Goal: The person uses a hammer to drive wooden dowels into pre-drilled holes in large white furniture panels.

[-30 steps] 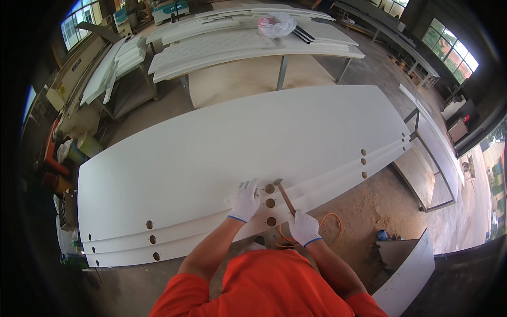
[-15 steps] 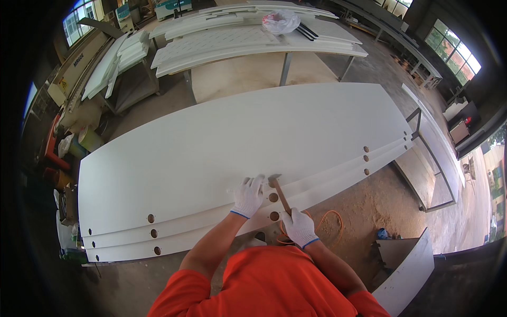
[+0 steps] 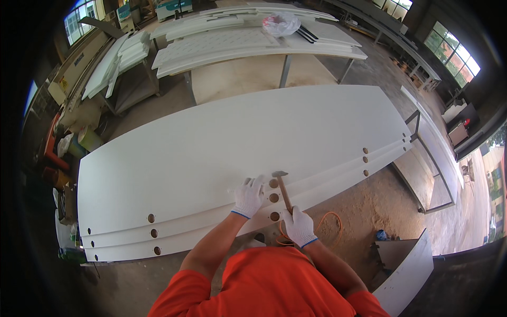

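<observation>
My right hand (image 3: 299, 226), in a white knit glove with a blue cuff, is closed around the wooden handle of a hammer (image 3: 285, 194). The hammer's metal head is just beyond a row of round holes in a stack of large white panels (image 3: 211, 142). Beside those holes, to their left, my left hand (image 3: 250, 197), gloved alike, rests at the top panel with its fingers drawn together. Whatever its fingertips hold, if anything, is too small to make out. The stack's near edges are stepped, and further round holes show toward both ends.
Behind is a table with more white boards (image 3: 211, 45) and a plastic bag (image 3: 281, 24). An orange hose (image 3: 339, 224) lies on the dusty floor near my right arm. A white panel piece (image 3: 409, 274) stands at lower right, a metal-framed rack (image 3: 441, 174) at right.
The hammer's head has swung slightly up and to the right, away from the hole by my left hand. My left hand has hardly moved.
</observation>
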`<state>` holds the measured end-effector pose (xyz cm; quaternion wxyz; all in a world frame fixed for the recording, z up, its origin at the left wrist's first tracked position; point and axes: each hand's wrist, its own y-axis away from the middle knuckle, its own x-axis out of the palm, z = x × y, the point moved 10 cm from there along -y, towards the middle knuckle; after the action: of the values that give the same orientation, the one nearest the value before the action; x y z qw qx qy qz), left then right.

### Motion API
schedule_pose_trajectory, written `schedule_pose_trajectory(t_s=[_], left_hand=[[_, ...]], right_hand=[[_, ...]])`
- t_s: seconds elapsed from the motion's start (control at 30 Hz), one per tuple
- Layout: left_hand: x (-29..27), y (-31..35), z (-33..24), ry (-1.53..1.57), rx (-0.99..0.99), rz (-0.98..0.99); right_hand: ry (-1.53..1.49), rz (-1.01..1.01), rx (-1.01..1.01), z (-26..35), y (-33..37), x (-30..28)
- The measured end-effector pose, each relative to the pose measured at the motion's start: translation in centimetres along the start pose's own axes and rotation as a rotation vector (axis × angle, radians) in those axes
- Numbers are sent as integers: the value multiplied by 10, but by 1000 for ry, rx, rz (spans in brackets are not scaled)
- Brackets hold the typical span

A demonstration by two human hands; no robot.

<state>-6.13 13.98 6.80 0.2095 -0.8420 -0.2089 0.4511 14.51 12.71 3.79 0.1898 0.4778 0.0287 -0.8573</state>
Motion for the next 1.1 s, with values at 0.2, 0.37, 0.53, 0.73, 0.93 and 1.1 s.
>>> schedule_pose_trajectory(t_s=[0.2, 0.37, 0.53, 0.73, 0.93, 1.1], left_hand=[[-1, 0, 2, 2, -26, 19], [-7, 6, 10, -13, -67, -77], [-12, 9, 12, -13, -87, -144], [-21, 16, 15, -26, -108, -124], [-9, 10, 11, -62, -121, -55], [-13, 14, 9, -51, -148, -41]], right_hand=[[54, 18, -25, 7, 2, 2], [189, 70, -31, 5, -3, 9], [49, -104, -80, 17, 3, -16], [128, -20, -93, 20, -5, -9], [147, 154, -34, -12, -4, -2], [-144, 84, 156, -76, 58, -20]])
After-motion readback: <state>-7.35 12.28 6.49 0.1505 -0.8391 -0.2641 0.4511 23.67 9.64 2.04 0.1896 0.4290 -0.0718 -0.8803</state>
